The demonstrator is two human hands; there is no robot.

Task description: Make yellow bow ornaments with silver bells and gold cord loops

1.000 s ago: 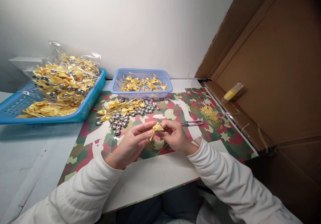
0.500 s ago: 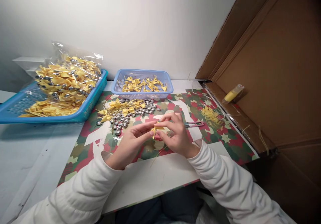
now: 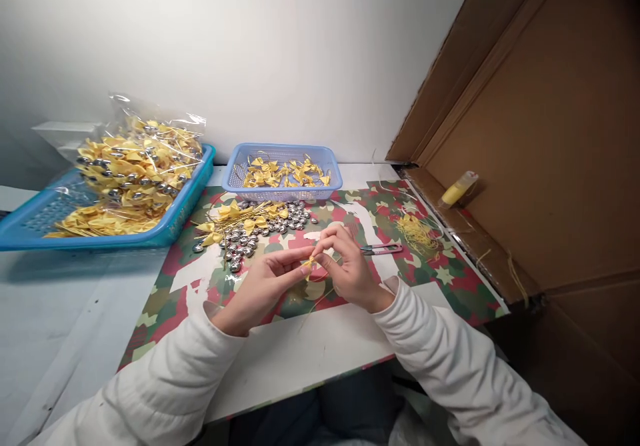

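Above the camouflage-patterned mat (image 3: 165, 326), my left hand (image 3: 265, 285) pinches a small yellow ribbon piece (image 3: 309, 267) between thumb and fingers. Touching the same piece from the other side, my right hand (image 3: 350, 269) has its thumb and index fingertip closed on it. A thin yellow thread hangs below the hands. Silver beads (image 3: 244, 241) lie in a loose pile beyond my left hand, beside yellow ribbon flowers with gold stems (image 3: 235, 216). Small pink-handled snips (image 3: 383, 249) rest just right of my right hand.
A blue basket (image 3: 173, 223) at the left holds bagged yellow flowers. The smaller basket (image 3: 283, 193) at the back holds finished-looking yellow pieces. Tangled yellow thread (image 3: 417, 233) lies right, near a thread spool (image 3: 457, 189) and cardboard wall (image 3: 540, 133).
My right fingers have drawn in closer around the yellow piece, and less of it shows between the hands. The view has shifted slightly.
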